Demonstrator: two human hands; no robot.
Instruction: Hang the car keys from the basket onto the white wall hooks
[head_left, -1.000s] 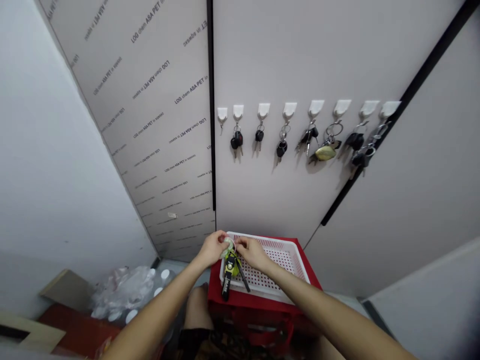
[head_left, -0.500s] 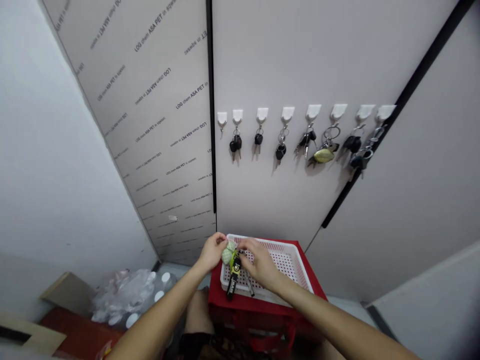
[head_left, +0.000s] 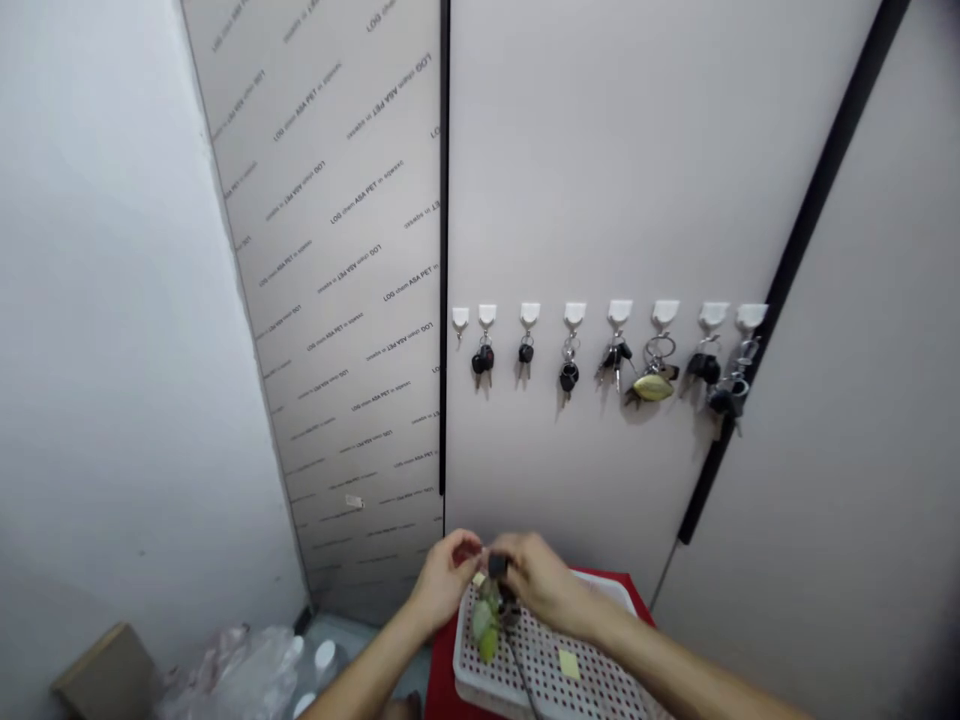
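Above the left part of a white perforated basket (head_left: 622, 592), both my hands are close together. My right hand (head_left: 541, 582) is closed on a bunch of keys, with a black key head (head_left: 498, 566) showing at its fingertips. A blurred green charm (head_left: 485, 625) hangs below, and a dark strap trails down onto the basket floor. My left hand (head_left: 448, 578) has its thumb and fingers pinched together beside the keys. What lies between those fingertips is too small to make out. A small pale yellow piece (head_left: 478, 579) is just under them.
A row of white hooks (head_left: 575, 315) on the panel ahead carries several key bunches (head_left: 569, 378); the leftmost hook (head_left: 460, 318) has no keys. A yellow paper square (head_left: 569, 664) lies in the basket, on a red support (head_left: 444, 655). Wrapped bottles (head_left: 247, 665) and cardboard (head_left: 105, 670) stand lower left.
The view has tilted upward, so hooks, basket and hands sit lower. The key bunch is raised closer to my fingers, with a black key head now visible. A yellow paper square shows in the basket.
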